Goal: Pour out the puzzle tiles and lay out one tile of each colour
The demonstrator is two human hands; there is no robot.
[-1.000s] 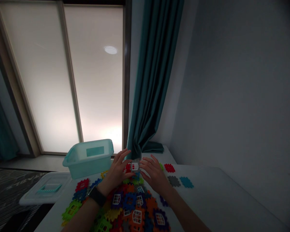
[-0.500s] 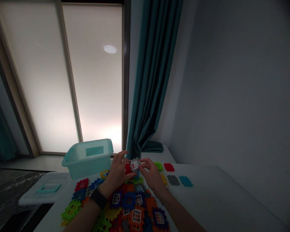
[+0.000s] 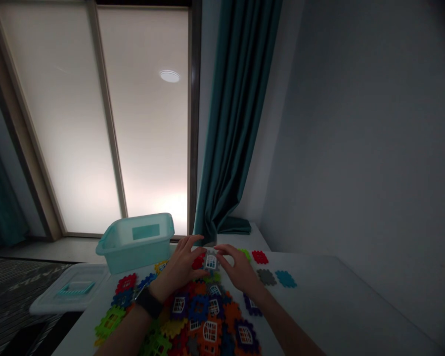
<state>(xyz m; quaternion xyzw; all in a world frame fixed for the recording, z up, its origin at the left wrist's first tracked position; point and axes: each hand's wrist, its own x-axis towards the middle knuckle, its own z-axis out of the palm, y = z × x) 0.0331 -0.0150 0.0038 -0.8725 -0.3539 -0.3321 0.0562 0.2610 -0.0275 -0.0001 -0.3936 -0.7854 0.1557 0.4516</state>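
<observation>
Both of my hands meet over a small block structure at the far side of a pile of colourful interlocking plastic tiles (image 3: 203,321). My left hand (image 3: 180,267), a dark watch on its wrist, grips the structure's red side (image 3: 198,262) with its fingers curled round it. My right hand (image 3: 239,269) pinches a grey window tile (image 3: 210,261) against the structure. The lower part of the structure is hidden behind my fingers.
A teal plastic bin (image 3: 135,242) stands at the table's far left, its lid (image 3: 70,291) lying beside it. Loose red (image 3: 260,256), grey (image 3: 266,277) and blue (image 3: 286,279) tiles lie right of my hands. A teal curtain (image 3: 230,148) hangs behind; a wall rises on the right.
The white window tile with a red pane that I held up has been replaced in view by a grey window tile, held lower against the structure. Both hands dropped slightly.
</observation>
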